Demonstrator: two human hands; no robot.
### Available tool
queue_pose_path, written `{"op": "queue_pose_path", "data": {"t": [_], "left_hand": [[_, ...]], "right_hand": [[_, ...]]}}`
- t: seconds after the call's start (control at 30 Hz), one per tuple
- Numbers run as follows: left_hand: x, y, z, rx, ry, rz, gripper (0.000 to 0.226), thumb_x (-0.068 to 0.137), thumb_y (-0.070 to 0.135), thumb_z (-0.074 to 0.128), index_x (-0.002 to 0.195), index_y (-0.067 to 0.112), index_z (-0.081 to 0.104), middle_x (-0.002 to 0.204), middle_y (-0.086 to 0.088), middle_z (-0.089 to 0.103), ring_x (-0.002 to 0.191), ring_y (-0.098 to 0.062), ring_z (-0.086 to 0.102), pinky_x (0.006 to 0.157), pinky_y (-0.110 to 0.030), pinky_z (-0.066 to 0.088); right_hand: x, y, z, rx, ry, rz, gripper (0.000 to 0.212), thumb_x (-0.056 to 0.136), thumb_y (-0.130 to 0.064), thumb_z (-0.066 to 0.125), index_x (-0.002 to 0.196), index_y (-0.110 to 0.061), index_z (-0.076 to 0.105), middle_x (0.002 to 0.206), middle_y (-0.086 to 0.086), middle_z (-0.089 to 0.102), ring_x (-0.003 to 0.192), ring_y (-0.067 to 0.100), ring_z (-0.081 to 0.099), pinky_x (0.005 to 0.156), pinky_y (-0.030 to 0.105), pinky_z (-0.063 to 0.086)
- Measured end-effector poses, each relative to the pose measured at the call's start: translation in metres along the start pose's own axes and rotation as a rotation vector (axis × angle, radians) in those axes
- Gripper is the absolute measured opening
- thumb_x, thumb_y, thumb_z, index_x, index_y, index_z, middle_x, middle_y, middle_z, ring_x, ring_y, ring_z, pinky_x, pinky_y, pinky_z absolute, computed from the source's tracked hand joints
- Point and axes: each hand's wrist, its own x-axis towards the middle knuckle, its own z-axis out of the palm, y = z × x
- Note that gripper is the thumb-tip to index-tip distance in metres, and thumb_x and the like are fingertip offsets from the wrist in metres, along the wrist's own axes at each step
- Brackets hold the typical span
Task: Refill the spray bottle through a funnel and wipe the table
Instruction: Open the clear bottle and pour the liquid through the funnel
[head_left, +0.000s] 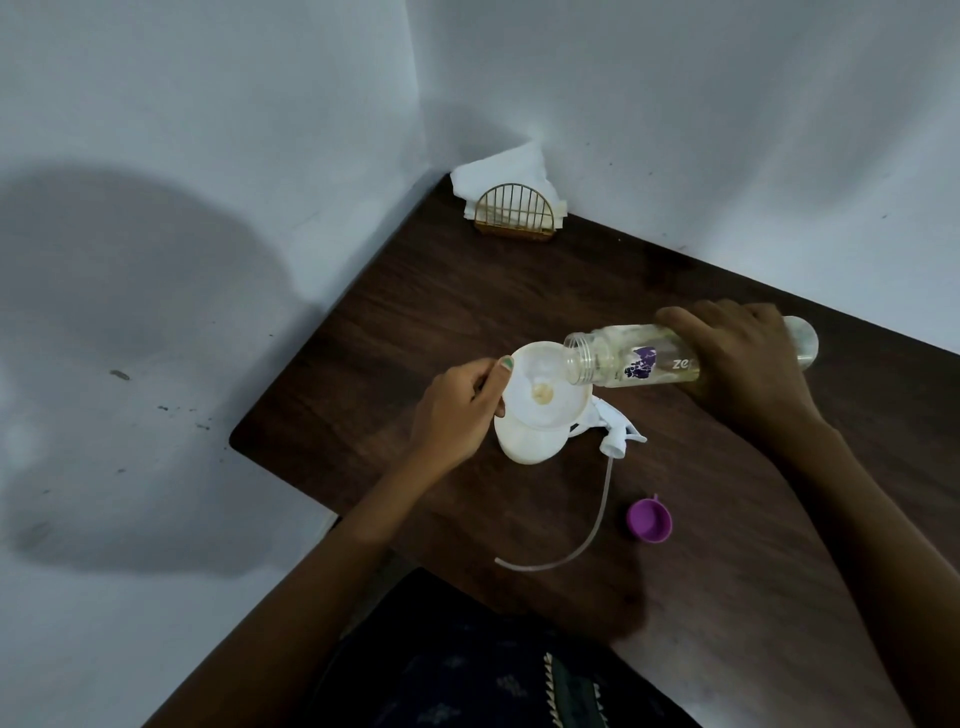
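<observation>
The left hand (457, 410) is curled around the near-left rim of a white plastic funnel (540, 395), thumb pressed on the rim's edge, steadying it. The funnel sits in the neck of a squat white plastic spray bottle (524, 444) that stands upright on the dark brown wood-grain worktop (415, 332), just below and to the right of that hand. A little pale yellowish liquid pools at the funnel's throat.

The right hand (748, 358) grips a clear plastic bottle with a purple print (639, 361) around its rear half, holding it tipped almost level, its open mouth over the funnel's right rim. The bottle's base sticks out past the hand on the far right.

Between the two hands, just beside the spray bottle, the white trigger spray head (618, 428) lies on its side on the worktop, its long clear dip tube (582, 540) curving toward the person. A small purple plastic cap (649, 522) rests open-side up, below the right hand and near the tube.

Well beyond both hands, in the corner by the wall, stands a gold wire napkin holder with white paper napkins (511, 210).
</observation>
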Motion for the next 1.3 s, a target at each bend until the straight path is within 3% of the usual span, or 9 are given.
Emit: {"op": "queue_pose_path", "data": {"t": [0.97,1.13,1.3], "left_hand": [[-0.0003,0.0031,-0.0009,0.004,0.003,0.023,0.039,0.093,0.049,0.04,0.063,0.029,0.055,0.054,0.008,0.058,0.051,-0.006,0.054,0.06,-0.037,0.049],[-0.0014,0.004,-0.0019,0.022,-0.004,0.024,0.037,0.099,0.039,0.043,0.068,0.024,0.058,0.056,0.007,0.059,0.054,-0.007,0.055,0.063,-0.039,0.051],[-0.0017,0.0034,-0.002,0.016,-0.003,0.013,0.039,0.094,0.048,0.04,0.064,0.029,0.055,0.055,0.007,0.059,0.053,-0.007,0.055,0.063,-0.041,0.051]], "right_hand": [[-0.0007,-0.0008,-0.004,-0.02,-0.026,0.014,0.055,0.062,-0.016,0.086,0.11,-0.012,0.058,0.091,0.014,0.066,0.077,0.034,0.061,0.071,0.042,0.041],[-0.0007,-0.0019,-0.0045,-0.015,-0.034,0.023,0.055,0.063,-0.016,0.085,0.111,-0.013,0.058,0.092,0.014,0.066,0.079,0.034,0.061,0.073,0.043,0.041],[-0.0009,-0.0012,-0.0046,-0.021,-0.038,0.024,0.054,0.064,-0.018,0.085,0.111,-0.013,0.058,0.092,0.013,0.066,0.078,0.034,0.061,0.073,0.044,0.041]]}}
